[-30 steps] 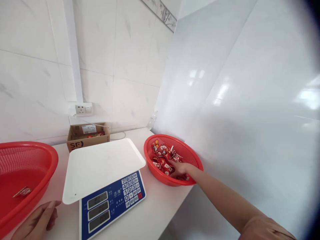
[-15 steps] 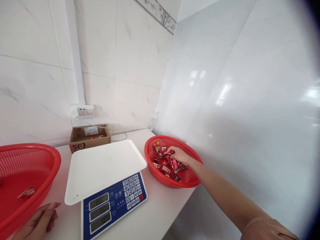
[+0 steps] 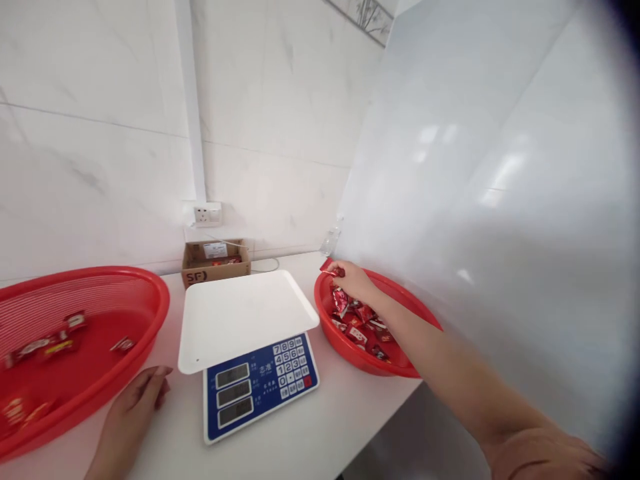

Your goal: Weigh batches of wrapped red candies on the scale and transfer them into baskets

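My right hand point(image 3: 353, 279) pinches a red wrapped candy point(image 3: 331, 268) above the far rim of the right red plastic basket point(image 3: 345, 345). Below it, a heap of candies point(image 3: 358, 333) in red, white and dark wrappers lies in that basket. My left hand point(image 3: 137, 397) rests on the table beside the left red basket point(image 3: 163, 303), its fingers loosely curled together and nothing seen in them. Several wrapped candies point(image 3: 55, 345) lie spread out in the left basket. Between the two baskets stands a digital scale point(image 3: 263, 383) with a bare white pan point(image 3: 245, 317).
Behind the scale is a small cardboard box point(image 3: 217, 270) with a few red wrappers in it. A clear bottle point(image 3: 330, 241) stands in the corner. A socket point(image 3: 207, 215) and a thin cable are at the tiled wall; a glossy panel point(image 3: 475, 233) borders the right.
My right hand has risen from the candy heap to the basket's far rim with a candy. The view has swung left, showing more of the left basket. My left hand stays beside that basket.
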{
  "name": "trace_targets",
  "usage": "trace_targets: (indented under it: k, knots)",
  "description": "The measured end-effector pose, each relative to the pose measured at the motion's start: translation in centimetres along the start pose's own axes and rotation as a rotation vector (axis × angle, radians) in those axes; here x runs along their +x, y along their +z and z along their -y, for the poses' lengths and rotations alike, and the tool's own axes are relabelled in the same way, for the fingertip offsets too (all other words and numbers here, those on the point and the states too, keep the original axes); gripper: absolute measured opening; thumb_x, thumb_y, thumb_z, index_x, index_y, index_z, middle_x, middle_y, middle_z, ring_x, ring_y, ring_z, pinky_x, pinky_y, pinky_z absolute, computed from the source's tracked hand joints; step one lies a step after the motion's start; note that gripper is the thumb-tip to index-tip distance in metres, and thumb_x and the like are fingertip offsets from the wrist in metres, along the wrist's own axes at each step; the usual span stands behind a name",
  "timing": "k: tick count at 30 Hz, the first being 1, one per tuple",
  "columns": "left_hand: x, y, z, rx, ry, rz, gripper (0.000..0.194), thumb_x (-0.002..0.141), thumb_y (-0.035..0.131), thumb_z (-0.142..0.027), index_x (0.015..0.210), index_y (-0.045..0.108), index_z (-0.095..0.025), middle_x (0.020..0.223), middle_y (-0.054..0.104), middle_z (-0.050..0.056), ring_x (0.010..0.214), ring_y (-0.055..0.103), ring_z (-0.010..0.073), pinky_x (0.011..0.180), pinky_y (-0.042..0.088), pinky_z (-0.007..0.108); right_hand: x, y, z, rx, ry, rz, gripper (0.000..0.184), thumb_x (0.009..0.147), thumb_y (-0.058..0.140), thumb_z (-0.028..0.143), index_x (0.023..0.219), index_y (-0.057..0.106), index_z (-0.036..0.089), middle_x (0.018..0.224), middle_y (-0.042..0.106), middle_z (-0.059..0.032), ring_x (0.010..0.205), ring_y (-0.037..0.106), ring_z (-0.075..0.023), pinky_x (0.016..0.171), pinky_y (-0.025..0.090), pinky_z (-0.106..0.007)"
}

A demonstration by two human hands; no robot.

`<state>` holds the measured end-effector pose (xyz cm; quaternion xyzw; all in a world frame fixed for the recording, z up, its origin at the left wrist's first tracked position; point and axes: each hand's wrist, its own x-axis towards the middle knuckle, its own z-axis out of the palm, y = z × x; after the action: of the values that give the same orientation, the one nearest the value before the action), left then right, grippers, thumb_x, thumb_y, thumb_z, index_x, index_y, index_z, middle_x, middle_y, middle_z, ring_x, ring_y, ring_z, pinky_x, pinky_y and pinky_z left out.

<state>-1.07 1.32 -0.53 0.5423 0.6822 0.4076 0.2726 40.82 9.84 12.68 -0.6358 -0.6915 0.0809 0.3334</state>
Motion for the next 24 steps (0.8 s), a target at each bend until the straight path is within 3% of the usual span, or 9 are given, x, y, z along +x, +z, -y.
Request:
trace_targets:
  k: [5, 9, 15, 19, 22, 24]
  knots:
    - [-0.6, -0.3, -1.7, -0.130, -0.055, 0.030, 0.039, 0.070, 0.043, -0.059, 0.075, 0.054, -0.022, 0.059, 0.052, -0.003, 0.056, 0.049, 0.0151, 0.056, 0.041, 0.026, 2.0, 6.2, 7.4, 0.052, -0.199, 0.110, 0.033, 0.061, 0.046, 0.000, 0.081, 0.062, 0.021, 0.082, 0.059, 0.0019, 0.076, 0.053, -0.0131, 0.071, 0.040, -0.024]
    - [-0.6, -0.4, -1.4, -0.214, -0.061, 0.022, 0.039, 0.069, 0.046, -0.059, 0.075, 0.056, -0.022, 0.059, 0.051, -0.004, 0.054, 0.047, 0.0138, 0.053, 0.039, 0.025, 2.3, 9.7, 10.9, 0.074, -0.255, 0.146, 0.032, 0.066, 0.047, 0.004, 0.087, 0.061, 0.023, 0.088, 0.057, 0.0009, 0.074, 0.053, -0.0119, 0.068, 0.040, -0.023]
    - [-0.6, -0.3, -1.1, -0.297, -0.079, 0.005, 0.037, 0.069, 0.048, -0.056, 0.076, 0.057, -0.021, 0.059, 0.050, -0.004, 0.053, 0.046, 0.0127, 0.053, 0.039, 0.024, 1.0, 9.6, 10.8, 0.085, -0.279, 0.223, 0.018, 0.074, 0.047, 0.013, 0.086, 0.059, 0.020, 0.081, 0.060, 0.0005, 0.070, 0.053, -0.0123, 0.065, 0.040, -0.024]
    - [-0.5, 0.0, -1.2, -0.355, -0.082, 0.022, 0.036, 0.070, 0.049, -0.055, 0.075, 0.057, -0.020, 0.057, 0.049, -0.004, 0.051, 0.045, 0.0119, 0.051, 0.037, 0.024, -0.9, 9.0, 9.9, 0.068, -0.291, 0.324, 0.021, 0.078, 0.044, 0.018, 0.092, 0.059, 0.022, 0.084, 0.063, -0.0006, 0.071, 0.056, -0.0144, 0.066, 0.042, -0.028]
    - [-0.5, 0.1, -1.3, -0.375, -0.080, 0.022, 0.035, 0.070, 0.050, -0.054, 0.074, 0.057, -0.020, 0.057, 0.049, -0.004, 0.050, 0.044, 0.0116, 0.050, 0.037, 0.023, -2.0, 9.2, 9.6, -0.032, -0.264, 0.405, 0.034, 0.079, 0.046, 0.018, 0.111, 0.056, 0.024, 0.107, 0.062, -0.0056, 0.098, 0.055, -0.0220, 0.082, 0.041, -0.036]
    - [-0.6, 0.1, -1.4, -0.380, -0.083, 0.017, 0.034, 0.070, 0.051, -0.053, 0.073, 0.057, -0.020, 0.057, 0.049, -0.004, 0.050, 0.044, 0.0112, 0.051, 0.037, 0.023, -2.3, 9.6, 10.0, -0.095, -0.271, 0.421, 0.042, 0.079, 0.049, 0.022, 0.120, 0.052, 0.024, 0.126, 0.052, -0.0066, 0.121, 0.040, -0.0267, 0.095, 0.033, -0.041]
